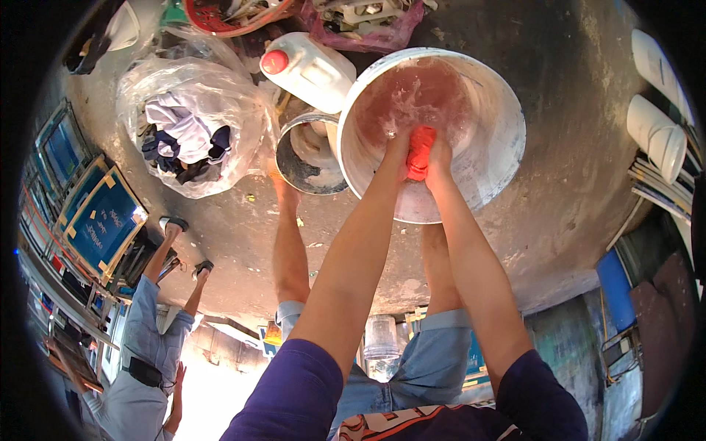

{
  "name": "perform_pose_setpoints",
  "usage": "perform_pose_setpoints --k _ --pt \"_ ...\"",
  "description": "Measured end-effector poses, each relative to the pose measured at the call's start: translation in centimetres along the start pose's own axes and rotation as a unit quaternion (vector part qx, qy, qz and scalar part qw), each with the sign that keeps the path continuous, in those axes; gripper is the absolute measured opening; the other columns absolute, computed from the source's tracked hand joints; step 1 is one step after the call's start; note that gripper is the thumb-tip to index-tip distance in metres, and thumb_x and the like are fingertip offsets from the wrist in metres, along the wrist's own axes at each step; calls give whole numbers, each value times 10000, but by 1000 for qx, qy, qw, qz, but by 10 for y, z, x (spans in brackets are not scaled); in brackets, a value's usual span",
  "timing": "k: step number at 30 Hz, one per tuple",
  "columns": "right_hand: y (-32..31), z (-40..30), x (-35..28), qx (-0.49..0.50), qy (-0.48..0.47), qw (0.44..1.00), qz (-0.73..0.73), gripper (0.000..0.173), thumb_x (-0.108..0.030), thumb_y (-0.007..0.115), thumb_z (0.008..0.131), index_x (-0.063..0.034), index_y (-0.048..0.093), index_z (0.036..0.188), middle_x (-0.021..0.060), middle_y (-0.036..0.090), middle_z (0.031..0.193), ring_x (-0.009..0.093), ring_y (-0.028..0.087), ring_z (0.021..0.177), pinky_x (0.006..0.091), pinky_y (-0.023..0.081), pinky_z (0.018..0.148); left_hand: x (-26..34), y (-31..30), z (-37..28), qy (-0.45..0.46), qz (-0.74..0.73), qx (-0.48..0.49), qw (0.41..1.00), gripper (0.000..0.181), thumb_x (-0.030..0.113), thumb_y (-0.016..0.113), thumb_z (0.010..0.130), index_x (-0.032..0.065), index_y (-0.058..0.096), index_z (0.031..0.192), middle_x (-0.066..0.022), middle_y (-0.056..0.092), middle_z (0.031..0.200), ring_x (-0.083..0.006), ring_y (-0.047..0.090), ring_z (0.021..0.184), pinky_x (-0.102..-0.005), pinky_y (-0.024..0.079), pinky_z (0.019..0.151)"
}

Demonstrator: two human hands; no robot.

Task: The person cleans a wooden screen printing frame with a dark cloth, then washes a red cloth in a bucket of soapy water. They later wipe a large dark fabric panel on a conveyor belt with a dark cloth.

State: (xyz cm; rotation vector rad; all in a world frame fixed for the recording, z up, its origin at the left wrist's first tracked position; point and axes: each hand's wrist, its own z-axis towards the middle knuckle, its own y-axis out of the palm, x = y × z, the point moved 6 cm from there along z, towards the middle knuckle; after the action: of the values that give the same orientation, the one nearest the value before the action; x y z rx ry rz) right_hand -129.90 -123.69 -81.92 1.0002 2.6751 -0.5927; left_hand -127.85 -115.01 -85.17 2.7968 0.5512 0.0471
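Note:
A large white plastic bucket (502, 138) holds reddish, stirred-up water (413, 93). Inside its near side, a bunched red cloth (421, 154) is pressed between my left hand (401, 154) and my right hand (439, 157). Both hands hold it above or at the water; the exact contact with the surface is unclear. My fingers are mostly hidden by the wrists and the cloth. A white jug with a red cap (317, 69) lies tilted left of the bucket, beyond a smaller round container (300, 176) with dark, stained walls.
A clear plastic bag (242, 138) of clothes stands at left. Beyond are a red basket (237, 27) and a pink bag (358, 41) of scraps. Framed screens (105, 220) lean far left, near another person (143, 353). White containers (656, 132) are at right.

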Motion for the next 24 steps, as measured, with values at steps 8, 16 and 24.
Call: perform_pose_setpoints --k 8,16,24 --pt "-6 6 -23 -2 -45 994 98 252 -318 507 973 -90 613 1002 49 606 977 163 550 891 322 466 770 -11 34 -71 121 70 77 987 381 358 457 1007 61 619 1183 -65 658 1017 -167 622 842 -316 504 742" --pt "5 -128 -31 -97 -138 985 18 343 -320 507 1012 -48 614 1192 47 624 1101 162 558 1011 307 443 848 41 38 -73 93 149 114 978 335 311 535 971 5 642 1060 -74 655 882 -158 605 811 -308 475 717" --pt "-20 -76 -46 48 -149 987 -17 220 -186 633 901 24 667 847 46 642 746 151 567 636 337 465 591 15 47 -97 147 188 96 966 167 202 591 896 43 641 897 -73 642 827 -180 614 768 -328 507 681"
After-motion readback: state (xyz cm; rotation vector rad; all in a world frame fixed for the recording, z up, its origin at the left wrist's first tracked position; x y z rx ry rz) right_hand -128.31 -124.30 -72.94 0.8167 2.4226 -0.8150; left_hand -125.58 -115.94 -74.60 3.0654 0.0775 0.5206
